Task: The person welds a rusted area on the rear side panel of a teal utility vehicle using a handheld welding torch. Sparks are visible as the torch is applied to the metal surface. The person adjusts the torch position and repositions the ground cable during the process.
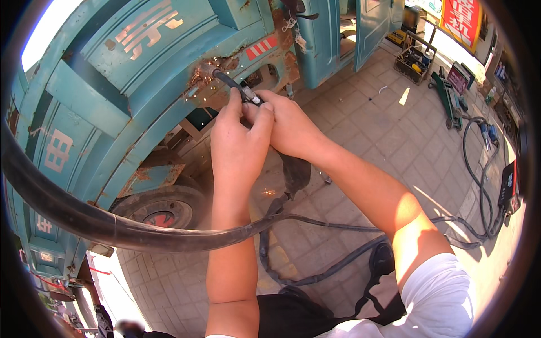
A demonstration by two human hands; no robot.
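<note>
My left hand and my right hand close together around the handle of a cutting torch. The torch's dark neck reaches up and left to the rusted lower edge of a teal truck body. Orange sparks burst where its tip meets the ragged, torn metal. Below my right hand hangs a dark sleeve, with a black cable running on from it. My palms hide most of the handle, so the trigger cannot be seen.
A thick black hose arches across the near left. Below the truck body is a wheel. Cables run over the paving to a black and red machine at right. Farther back are a toolbox and a green floor jack.
</note>
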